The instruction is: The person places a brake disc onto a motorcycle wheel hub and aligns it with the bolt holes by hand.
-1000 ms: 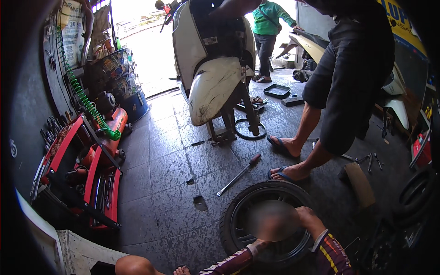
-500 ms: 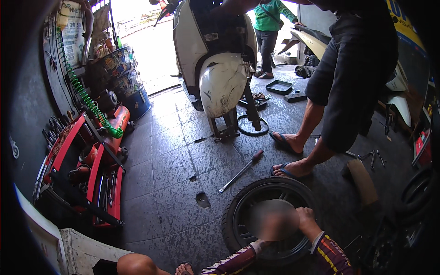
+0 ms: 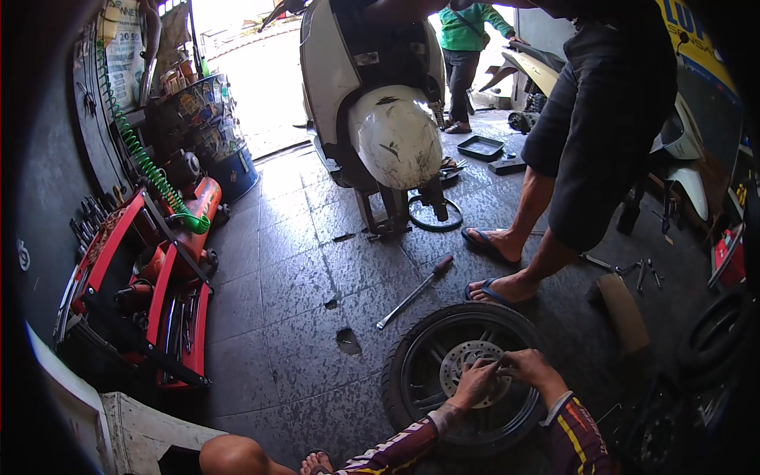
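A motorcycle wheel [image 3: 408, 339] with a black tyre lies flat on the floor before me. Its silver drilled brake disc [image 3: 454, 366] faces up. Over the disc's hub, my left hand [image 3: 473, 383] has its fingers bent and drawn together. My right hand [image 3: 529, 369] reaches in from the right, thumb and fingers pinched close to the left fingertips. Anything between the fingers of either hand is too small or hidden to make out.
A long screwdriver [image 3: 415, 293] lies beyond the wheel. A person in dark shorts [image 3: 606, 134] stands close by, near a white scooter [image 3: 396, 138] without its front wheel. On the left are a red toolbox [image 3: 115, 252] and an orange compressor [image 3: 204, 204]. Several spanners [image 3: 641, 273] lie right.
My right hand has come slightly lower and its fingers now meet those of my left over the disc. The scooter's front fender has turned, and the standing person's shorts have shifted left.
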Demonstrator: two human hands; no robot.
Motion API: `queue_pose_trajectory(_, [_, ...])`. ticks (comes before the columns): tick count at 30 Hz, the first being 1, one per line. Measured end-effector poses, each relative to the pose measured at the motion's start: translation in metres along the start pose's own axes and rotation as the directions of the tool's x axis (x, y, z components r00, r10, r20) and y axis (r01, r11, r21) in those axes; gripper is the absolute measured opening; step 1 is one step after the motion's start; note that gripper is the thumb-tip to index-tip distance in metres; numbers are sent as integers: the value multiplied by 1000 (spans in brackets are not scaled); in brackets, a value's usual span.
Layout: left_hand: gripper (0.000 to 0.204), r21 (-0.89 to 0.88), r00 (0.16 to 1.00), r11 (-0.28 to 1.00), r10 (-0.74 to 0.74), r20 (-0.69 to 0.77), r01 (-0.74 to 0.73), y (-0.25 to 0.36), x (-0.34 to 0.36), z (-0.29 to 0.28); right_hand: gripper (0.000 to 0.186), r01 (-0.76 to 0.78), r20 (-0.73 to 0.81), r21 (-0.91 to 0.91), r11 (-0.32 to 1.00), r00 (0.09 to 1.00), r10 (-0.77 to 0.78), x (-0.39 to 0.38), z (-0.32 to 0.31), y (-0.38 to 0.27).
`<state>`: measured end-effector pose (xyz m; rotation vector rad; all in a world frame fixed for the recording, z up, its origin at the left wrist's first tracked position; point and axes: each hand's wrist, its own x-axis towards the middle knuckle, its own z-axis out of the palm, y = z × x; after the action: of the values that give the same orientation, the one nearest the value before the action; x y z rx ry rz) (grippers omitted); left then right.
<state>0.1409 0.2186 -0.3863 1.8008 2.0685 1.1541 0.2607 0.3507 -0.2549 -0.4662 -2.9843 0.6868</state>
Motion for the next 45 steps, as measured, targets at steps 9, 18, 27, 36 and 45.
queue_pose_trajectory(9, [33,-152,975,981,-144,-167,119,15,-4,4,33,-494,-211,-131,860,861,462,17,9,-32])
queue_pose_trajectory(18, [43,-8,988,993,-120,-94,120,15,-11,2,36,-340,76,-399,852,913,400,11,4,-61])
queue_pose_trajectory(27, [43,0,991,992,-126,33,126,11,-2,-3,30,18,258,-207,978,966,36,8,-11,-15])
queue_pose_trajectory(36, [43,-109,992,986,-122,25,124,5,-3,-8,27,178,253,-109,978,956,-146,12,-20,-5])
queue_pose_trajectory(45, [36,-260,945,966,-90,-314,5,2,-21,5,27,-64,-70,-352,934,997,42,33,13,-28])
